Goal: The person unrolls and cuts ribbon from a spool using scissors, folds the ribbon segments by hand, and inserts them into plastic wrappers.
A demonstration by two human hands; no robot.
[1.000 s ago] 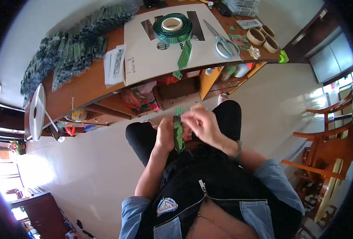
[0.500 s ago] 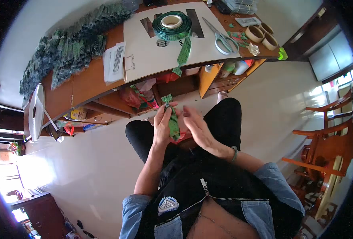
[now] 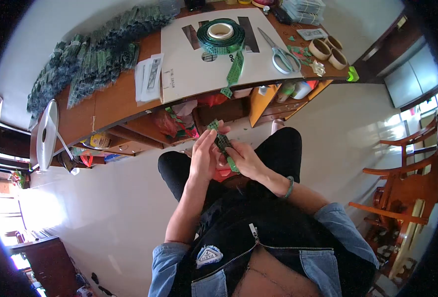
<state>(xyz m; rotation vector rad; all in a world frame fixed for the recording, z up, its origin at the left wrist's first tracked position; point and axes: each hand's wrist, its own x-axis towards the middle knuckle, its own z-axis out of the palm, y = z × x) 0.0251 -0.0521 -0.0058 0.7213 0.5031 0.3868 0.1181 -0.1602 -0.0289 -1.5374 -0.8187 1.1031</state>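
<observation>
Between my hands, over my lap, is a short piece of green patterned ribbon, slanting from upper left to lower right. My left hand grips its upper part, fingers closed about it. The fingers of my right hand pinch its lower half from the right side. How the ribbon is folded or tied under the fingers is hidden. On the table ahead stands a large roll of the same green ribbon, its loose end hanging over the table's front edge.
White-and-blue scissors lie right of the roll on a white board. Several tape rolls sit at the table's right end. Bundles of wrapped green strips cover the left side, near a white reel. Wooden chairs stand at right.
My right hand has come from beside the ribbon to pinch its lower part. The ribbon piece has tilted from near upright to slanting. The view has shifted slightly.
</observation>
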